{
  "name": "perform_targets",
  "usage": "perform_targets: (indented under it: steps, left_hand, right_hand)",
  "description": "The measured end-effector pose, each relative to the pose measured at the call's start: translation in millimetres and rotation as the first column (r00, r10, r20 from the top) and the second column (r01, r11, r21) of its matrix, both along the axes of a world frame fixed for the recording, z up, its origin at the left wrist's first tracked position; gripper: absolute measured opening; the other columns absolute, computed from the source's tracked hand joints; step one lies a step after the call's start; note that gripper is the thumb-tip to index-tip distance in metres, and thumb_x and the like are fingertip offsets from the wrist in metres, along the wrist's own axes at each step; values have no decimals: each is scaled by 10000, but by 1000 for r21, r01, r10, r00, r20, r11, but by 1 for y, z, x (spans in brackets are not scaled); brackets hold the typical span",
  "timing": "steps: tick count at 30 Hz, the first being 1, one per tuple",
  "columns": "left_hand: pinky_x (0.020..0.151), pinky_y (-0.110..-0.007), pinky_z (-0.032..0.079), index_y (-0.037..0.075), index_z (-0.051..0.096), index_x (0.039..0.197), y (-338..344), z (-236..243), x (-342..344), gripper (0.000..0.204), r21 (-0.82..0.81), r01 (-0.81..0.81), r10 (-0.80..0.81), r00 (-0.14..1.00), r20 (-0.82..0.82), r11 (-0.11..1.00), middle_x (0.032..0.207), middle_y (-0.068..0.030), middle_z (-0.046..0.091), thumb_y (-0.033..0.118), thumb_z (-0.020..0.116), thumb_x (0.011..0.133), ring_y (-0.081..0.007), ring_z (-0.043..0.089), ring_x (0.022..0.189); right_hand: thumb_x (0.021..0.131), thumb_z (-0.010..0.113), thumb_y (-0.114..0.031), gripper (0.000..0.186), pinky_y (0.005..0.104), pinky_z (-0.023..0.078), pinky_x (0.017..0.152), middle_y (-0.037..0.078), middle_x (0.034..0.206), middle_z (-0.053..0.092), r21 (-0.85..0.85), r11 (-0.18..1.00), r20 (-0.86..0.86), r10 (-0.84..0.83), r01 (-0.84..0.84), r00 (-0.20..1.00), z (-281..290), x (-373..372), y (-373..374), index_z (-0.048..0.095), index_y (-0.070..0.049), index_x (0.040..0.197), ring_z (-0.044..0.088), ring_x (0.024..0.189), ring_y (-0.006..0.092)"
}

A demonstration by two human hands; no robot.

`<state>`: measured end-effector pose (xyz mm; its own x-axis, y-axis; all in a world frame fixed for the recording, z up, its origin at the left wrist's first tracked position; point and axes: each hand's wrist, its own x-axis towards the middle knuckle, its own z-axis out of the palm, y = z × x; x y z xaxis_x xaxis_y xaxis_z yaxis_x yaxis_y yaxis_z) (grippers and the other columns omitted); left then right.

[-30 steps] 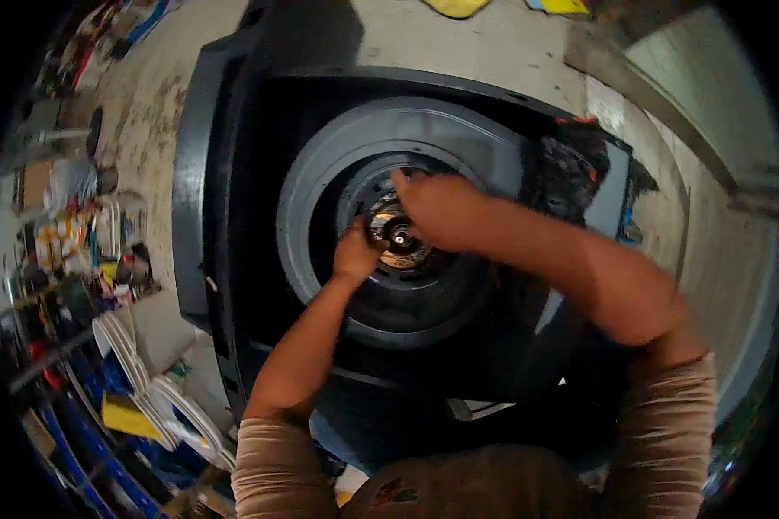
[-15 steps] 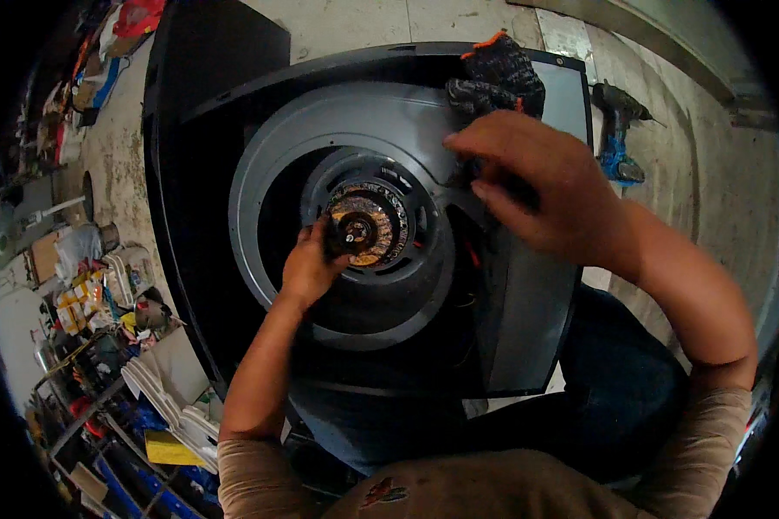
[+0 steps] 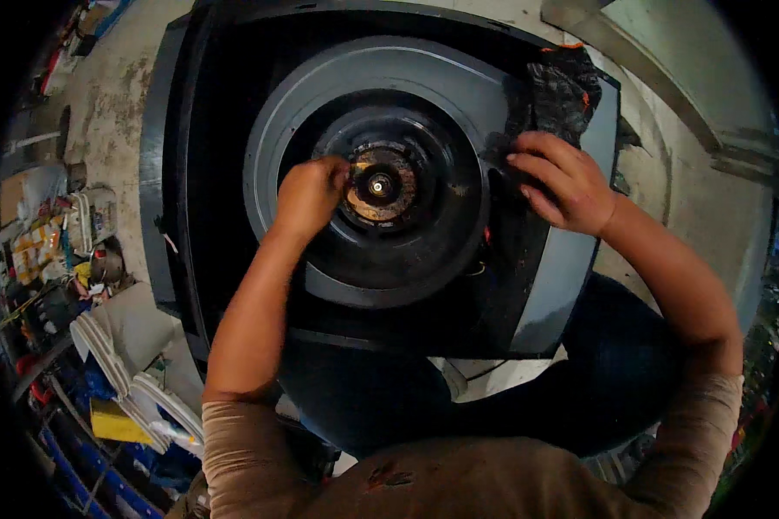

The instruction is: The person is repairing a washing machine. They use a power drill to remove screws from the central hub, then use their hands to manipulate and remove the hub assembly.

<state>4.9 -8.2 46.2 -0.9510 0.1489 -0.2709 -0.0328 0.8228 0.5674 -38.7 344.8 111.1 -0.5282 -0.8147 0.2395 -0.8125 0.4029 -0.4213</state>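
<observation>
A grey spiral blower housing [image 3: 273,108] lies in a black metal casing [image 3: 208,156]. Inside its round opening sits a motor [image 3: 378,208], its worn, brownish face around a small bright shaft end. My left hand [image 3: 310,197] is at the left edge of that motor face, its fingers curled together; whatever they pinch is hidden. Over the right side of the casing hovers my right hand [image 3: 571,186], fingers bent but apart, with nothing visible in them. Its fingertips are near the housing's right edge, just below a dark knit glove [image 3: 563,95] with orange trim.
A grey panel [image 3: 550,285] forms the casing's right side, and thin wires [image 3: 480,268] show beside the housing. My knees are against the near edge. Left on the floor are white plastic parts [image 3: 104,346], a yellow box [image 3: 119,421] and mixed clutter.
The view has shifted, so the casing looks nearer and higher. My left fingers have curled together at the motor's left side. My right hand has come down, its fingers less arched.
</observation>
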Motion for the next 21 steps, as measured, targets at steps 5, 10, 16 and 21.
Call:
perform_targets:
  steps: [5, 10, 16, 21]
  left_hand:
    - [683, -446, 509, 111, 674, 947, 7, -5, 11, 160, -100, 182, -198, 962, -186, 978, 843, -175, 661, 175, 626, 809, -350, 642, 791]
    - [667, -421, 515, 116, 643, 1084, 5, -13, 19, 260, -105, 125, -139, 980, -143, 987, 822, -162, 668, 139, 564, 837, -320, 653, 742]
    - [712, -308, 527, 5, 545, 1198, -15, -18, -4, 343, 551, -513, 180, 817, 547, 658, 1006, -143, 672, 101, 434, 888, -205, 676, 802]
    - [753, -299, 543, 18, 475, 1264, -12, 12, -6, 404, 628, -640, 83, 727, 682, 442, 1101, -144, 641, 103, 389, 878, -215, 664, 884]
  right_hand:
    - [730, 641, -67, 412, 386, 506, 790, 163, 1162, 515, 141, 990, -97, 29, -15, 995, 2, 3, -3, 546, -65, 1131, 560, 1014, 346]
    - [677, 638, -53, 462, 390, 501, 787, 162, 1133, 508, 214, 976, -154, 73, -39, 985, 13, 5, -11, 544, -60, 1129, 551, 990, 345]
    - [637, 648, -41, 498, 393, 507, 781, 160, 1129, 511, 102, 994, -160, 46, -30, 986, 10, 8, -2, 546, -48, 1124, 552, 995, 340]
    - [606, 660, -23, 496, 384, 508, 766, 153, 1110, 520, -21, 998, -175, 58, -63, 983, 10, 9, -1, 566, -42, 1092, 558, 984, 336]
